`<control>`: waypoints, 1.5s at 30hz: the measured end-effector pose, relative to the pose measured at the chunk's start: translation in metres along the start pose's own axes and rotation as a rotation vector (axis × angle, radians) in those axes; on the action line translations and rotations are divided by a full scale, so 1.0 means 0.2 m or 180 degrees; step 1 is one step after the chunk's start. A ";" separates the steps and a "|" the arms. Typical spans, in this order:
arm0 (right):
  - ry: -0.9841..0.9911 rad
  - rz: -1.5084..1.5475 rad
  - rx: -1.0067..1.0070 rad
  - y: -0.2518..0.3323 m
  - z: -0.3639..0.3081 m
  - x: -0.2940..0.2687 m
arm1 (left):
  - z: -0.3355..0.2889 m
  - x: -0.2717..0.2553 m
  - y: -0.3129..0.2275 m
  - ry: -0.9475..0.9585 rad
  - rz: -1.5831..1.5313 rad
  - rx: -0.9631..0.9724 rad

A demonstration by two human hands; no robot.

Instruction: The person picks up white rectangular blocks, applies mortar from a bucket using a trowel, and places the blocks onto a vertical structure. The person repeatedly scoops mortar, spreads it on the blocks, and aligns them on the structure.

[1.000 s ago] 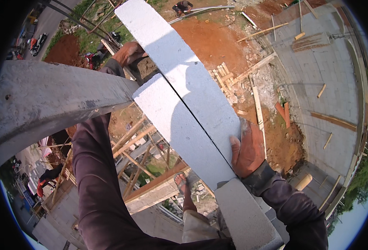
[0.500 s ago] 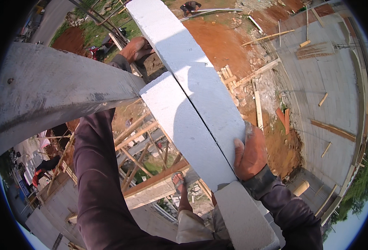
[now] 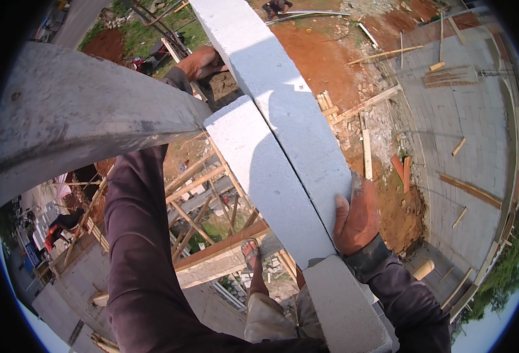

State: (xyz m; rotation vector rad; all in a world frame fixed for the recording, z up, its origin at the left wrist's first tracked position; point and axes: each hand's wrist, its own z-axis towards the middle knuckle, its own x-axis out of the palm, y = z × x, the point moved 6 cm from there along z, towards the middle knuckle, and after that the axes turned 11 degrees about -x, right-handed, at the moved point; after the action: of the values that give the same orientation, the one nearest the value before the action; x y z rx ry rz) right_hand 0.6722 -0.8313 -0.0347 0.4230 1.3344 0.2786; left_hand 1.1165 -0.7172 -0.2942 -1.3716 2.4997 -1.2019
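Note:
A long, pale lightweight concrete block [image 3: 291, 106] runs from the upper left toward the lower middle. My right hand [image 3: 358, 215] grips its near right end, thumb on top and fingers over the outer side. Beyond a grey concrete column [image 3: 94, 112], my left hand [image 3: 202, 62] is curled against the block's far left side, its fingertips partly hidden. A second pale block [image 3: 265, 176] lies alongside on the left, a thin dark seam between the two. Another block [image 3: 344, 306] meets their near end. Wet-looking grey mortar [image 3: 221, 89] shows beside my left hand.
Bamboo scaffolding [image 3: 197, 188] and a timber beam [image 3: 218, 259] stand below on the left, a sandalled foot [image 3: 250, 253] on the beam. At right, a grey block wall [image 3: 453, 135] curves past red soil. A person [image 3: 277, 7] crouches far off near long pipes.
The view has shifted slightly. Both hands keep their places on the long block, and the dark seam beside it looks a little narrower.

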 end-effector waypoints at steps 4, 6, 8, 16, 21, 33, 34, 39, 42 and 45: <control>0.0053 0.0025 0.0080 0.00 0.00 0.00 | 0.01 0.00 0.00 -0.0045 0.0311 -0.0012; 0.0082 -0.0024 0.0078 0.00 0.00 0.00 | 0.01 0.01 0.01 0.0050 0.0252 -0.0056; 0.0078 -0.0056 0.0065 0.00 0.00 0.00 | 0.01 0.02 0.01 0.0113 0.0203 -0.0110; 0.0013 -0.0158 0.0108 0.00 -0.01 -0.01 | 0.01 0.01 0.02 0.0160 0.0326 -0.0215; 0.0310 -0.0079 0.0411 -0.02 -0.02 0.01 | 0.02 -0.01 0.02 0.0194 0.0836 -0.0044; 0.0600 -0.0090 0.0719 -0.03 -0.02 0.03 | -0.09 0.07 -0.02 -0.0033 0.1297 0.0048; 0.0633 -0.0138 0.0710 -0.03 -0.03 0.03 | -0.09 0.05 -0.01 -0.0101 0.1449 -0.0017; 0.0517 -0.0031 0.0700 -0.02 -0.03 0.01 | -0.04 -0.02 0.02 0.0047 0.0949 -0.0141; 0.0538 -0.0023 0.0717 -0.02 -0.02 0.01 | 0.00 -0.01 0.02 0.0235 0.1299 0.0076; 0.0473 -0.0075 0.0562 -0.02 -0.01 0.01 | 0.00 0.00 0.02 0.0234 0.0989 -0.0150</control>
State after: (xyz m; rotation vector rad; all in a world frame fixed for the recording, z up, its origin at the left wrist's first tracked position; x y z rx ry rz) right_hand 0.6696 -0.8337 -0.0380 0.5427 1.5150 0.1756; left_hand 1.1147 -0.7163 -0.2967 -0.9137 2.6775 -1.1524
